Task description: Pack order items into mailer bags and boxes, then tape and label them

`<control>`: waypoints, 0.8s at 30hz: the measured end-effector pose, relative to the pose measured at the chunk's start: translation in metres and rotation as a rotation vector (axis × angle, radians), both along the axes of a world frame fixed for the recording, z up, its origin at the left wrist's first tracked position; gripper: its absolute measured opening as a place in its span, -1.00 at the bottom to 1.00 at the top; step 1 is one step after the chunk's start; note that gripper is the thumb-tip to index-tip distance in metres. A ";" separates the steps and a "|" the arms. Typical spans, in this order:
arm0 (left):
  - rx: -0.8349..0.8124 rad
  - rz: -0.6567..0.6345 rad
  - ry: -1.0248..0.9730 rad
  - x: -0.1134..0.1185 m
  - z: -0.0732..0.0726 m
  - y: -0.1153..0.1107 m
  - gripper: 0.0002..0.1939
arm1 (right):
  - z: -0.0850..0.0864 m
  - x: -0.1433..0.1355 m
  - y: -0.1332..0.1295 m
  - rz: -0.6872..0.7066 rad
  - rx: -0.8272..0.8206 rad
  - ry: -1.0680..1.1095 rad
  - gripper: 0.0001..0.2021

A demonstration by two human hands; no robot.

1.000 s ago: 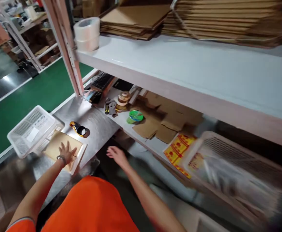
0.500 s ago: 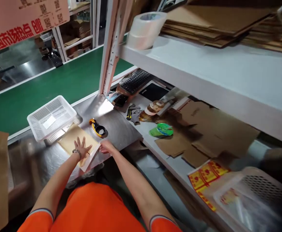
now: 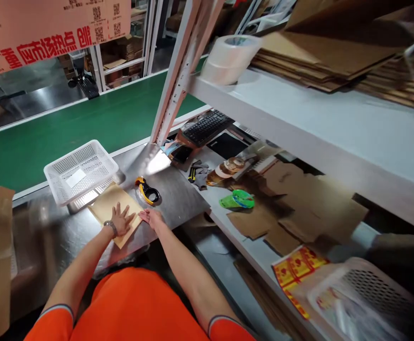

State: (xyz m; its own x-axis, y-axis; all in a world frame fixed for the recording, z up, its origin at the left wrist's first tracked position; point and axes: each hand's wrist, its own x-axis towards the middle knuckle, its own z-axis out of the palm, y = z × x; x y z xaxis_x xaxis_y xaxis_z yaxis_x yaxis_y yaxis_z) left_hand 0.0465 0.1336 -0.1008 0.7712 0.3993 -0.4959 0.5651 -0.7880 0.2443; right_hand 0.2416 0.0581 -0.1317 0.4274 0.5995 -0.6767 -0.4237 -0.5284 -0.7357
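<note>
Pressing down now, the left hand [image 3: 122,221] lies flat on the paper envelope [image 3: 115,195], fingers spread wide, presumably so the paper can't slide. And the right hand [image 3: 152,219]? It's at the envelope's right edge, fingertips against the border; whether they pinch it or merely touch, I can't tell. The envelope itself lies flat on the metal surface [image 3: 178,203], right in front of the body, which seems to let both arms bear on it comfortably.

Just beyond the envelope, on its right, sits a tape dispenser [image 3: 142,188], likely parked there for an easy grab. Up to the envelope's left, there's the white basket [image 3: 53,179] with a paper slip [image 3: 76,178] inside, close by yet leaving the envelope's middle uncovered. Farther beyond the envelope runs the green belt [image 3: 68,128]; well off to its right, a green cup [image 3: 236,201] stands, apart from the handwork.
</note>
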 end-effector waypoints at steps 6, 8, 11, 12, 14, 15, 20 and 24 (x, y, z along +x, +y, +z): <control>0.057 -0.021 -0.088 -0.046 -0.045 -0.064 -0.20 | 0.001 -0.022 -0.027 0.293 -0.091 -0.491 -0.60; 0.055 -0.023 -0.104 -0.068 -0.055 -0.075 -0.15 | 0.000 -0.032 -0.037 0.391 -0.098 -0.642 -0.48; -0.002 -0.043 -0.073 -0.094 -0.057 -0.076 -0.06 | -0.001 -0.040 -0.041 0.516 -0.125 -0.802 -0.43; -0.029 -0.046 -0.061 -0.101 -0.056 -0.073 -0.04 | -0.001 -0.041 -0.040 0.546 -0.135 -0.844 -0.44; -0.080 -0.049 -0.057 -0.109 -0.055 -0.068 -0.02 | -0.001 -0.041 -0.035 0.582 -0.153 -0.915 -0.45; -0.091 -0.048 -0.073 -0.112 -0.056 -0.066 -0.03 | -0.003 -0.041 -0.033 0.591 -0.163 -0.950 -0.45; -0.062 -0.079 -0.134 -0.118 -0.067 -0.061 -0.10 | -0.025 -0.051 -0.031 0.602 -0.173 -1.179 -0.34; -0.062 -0.129 -0.186 -0.126 -0.068 -0.056 -0.17 | -0.050 -0.063 -0.034 0.754 0.005 -1.204 -0.21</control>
